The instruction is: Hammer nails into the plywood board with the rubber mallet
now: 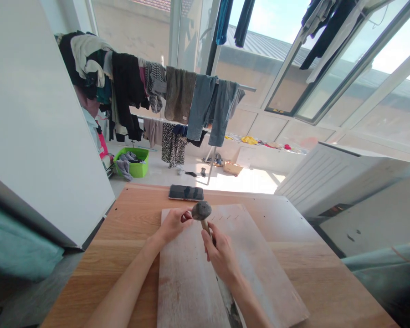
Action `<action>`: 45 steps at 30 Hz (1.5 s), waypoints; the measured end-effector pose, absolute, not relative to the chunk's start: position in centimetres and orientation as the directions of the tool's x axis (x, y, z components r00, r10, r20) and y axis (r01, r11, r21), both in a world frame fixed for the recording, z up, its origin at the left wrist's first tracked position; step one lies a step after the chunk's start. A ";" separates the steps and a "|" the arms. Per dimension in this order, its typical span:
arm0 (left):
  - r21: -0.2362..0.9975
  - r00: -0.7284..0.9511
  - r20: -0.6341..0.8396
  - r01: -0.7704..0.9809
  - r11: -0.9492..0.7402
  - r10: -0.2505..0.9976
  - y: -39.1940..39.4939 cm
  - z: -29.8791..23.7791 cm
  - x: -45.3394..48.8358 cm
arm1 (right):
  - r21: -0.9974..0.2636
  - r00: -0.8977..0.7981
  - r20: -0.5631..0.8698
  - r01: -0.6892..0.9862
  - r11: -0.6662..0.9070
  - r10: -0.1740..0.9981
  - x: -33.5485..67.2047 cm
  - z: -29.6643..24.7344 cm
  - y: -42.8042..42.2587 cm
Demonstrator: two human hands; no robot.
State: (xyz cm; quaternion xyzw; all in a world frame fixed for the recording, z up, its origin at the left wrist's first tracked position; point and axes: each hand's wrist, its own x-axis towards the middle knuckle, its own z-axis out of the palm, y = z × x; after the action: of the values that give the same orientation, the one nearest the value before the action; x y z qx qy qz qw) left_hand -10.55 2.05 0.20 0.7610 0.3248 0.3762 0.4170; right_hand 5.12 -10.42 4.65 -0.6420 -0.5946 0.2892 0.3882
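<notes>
My right hand [220, 250] is wrapped round the light wooden handle of a hammer [201, 211] with a dark, rounded head. The hammer head is raised above the far part of a worn wooden board [187, 278]. Just left of the head, my left hand [174, 223] is closed in a pinch over the same board. What its fingertips hold is too small to make out. A second whitish board [263, 269] lies to the right, with several thin nails [228, 217] near its far end. Between the boards, a dark strip shows below my right wrist.
The boards lie on a wooden table [99, 269]. A phone [186, 192] rests by its far edge. Beyond stand a green basket [138, 169] of clothes and a drying rack hung with jeans [201, 107]. A white panel [41, 114] rises at left, a white cabinet [341, 177] at right.
</notes>
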 end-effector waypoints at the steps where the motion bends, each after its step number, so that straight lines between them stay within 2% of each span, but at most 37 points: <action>1: 0.877 0.509 0.310 0.173 -0.448 0.803 2.1 0.1 -10.6 | -0.837 0.118 0.078 0.547 0.001 0.990 5.1 4.4 -10.4; 9: 0.888 0.532 0.299 0.149 -0.435 0.792 2.3 -0.2 -10.6 | -0.845 0.085 0.017 0.534 -0.031 0.996 5.6 4.2 -10.4; 14: 0.870 0.514 0.254 0.249 -0.426 0.819 2.2 0.0 -10.6 | -0.898 0.102 0.002 0.437 -0.043 0.995 7.6 3.9 -12.5; 18: 0.754 0.460 0.349 0.380 -0.537 0.816 1.2 1.6 -10.0 | -0.901 0.173 -0.061 0.414 -0.129 0.983 10.1 2.6 -15.4; 20: 0.701 0.559 0.330 0.394 -0.594 0.760 0.1 2.9 -9.4 | -0.892 0.205 -0.095 0.417 -0.175 0.974 11.1 1.8 -16.4; 23: 0.586 0.795 0.196 0.374 -0.719 0.574 -2.3 4.6 -7.9 | -0.891 0.245 -0.119 0.401 -0.212 0.962 11.6 0.6 -17.0; 25: 0.468 0.866 0.086 0.401 -0.788 0.492 -4.1 5.3 -6.7 | -0.895 0.259 -0.115 0.392 -0.213 0.959 11.6 0.1 -17.0; 28: 0.283 0.868 -0.013 0.480 -0.831 0.497 -6.1 5.7 -5.2 | -0.900 0.274 -0.102 0.385 -0.207 0.956 11.3 -0.3 -16.7; 31: 0.186 0.878 -0.059 0.477 -0.859 0.475 -6.9 5.8 -4.6 | -0.911 0.283 -0.097 0.362 -0.200 0.954 11.2 -0.3 -16.5; 33: 0.192 0.885 -0.068 0.465 -0.865 0.461 -6.7 5.8 -5.2 | -0.917 0.280 -0.095 0.350 -0.194 0.955 11.2 -0.5 -16.5; 35: 0.244 0.866 -0.061 0.496 -0.833 0.497 -6.2 5.7 -6.5 | -0.917 0.276 -0.092 0.352 -0.189 0.957 11.3 -0.7 -16.6; 38: 0.414 0.785 -0.011 0.567 -0.712 0.619 -4.9 5.2 -9.4 | -0.913 0.260 -0.090 0.364 -0.184 0.961 11.4 -0.8 -16.6; 42: 0.653 0.585 0.198 0.520 -0.551 0.787 -2.8 3.7 -12.1 | -0.917 0.241 -0.095 0.356 -0.179 0.966 11.2 -0.4 -16.6; 45: 0.713 0.409 0.337 0.477 -0.513 0.848 -1.6 2.2 -12.4 | -0.916 0.236 -0.106 0.354 -0.187 0.966 11.1 0.0 -16.7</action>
State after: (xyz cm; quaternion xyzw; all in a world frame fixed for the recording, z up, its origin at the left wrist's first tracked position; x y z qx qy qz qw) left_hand -12.39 -1.61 2.24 0.7964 0.4159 0.3499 0.2651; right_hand 11.13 -16.65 0.02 -0.6725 -0.4907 0.3757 0.4073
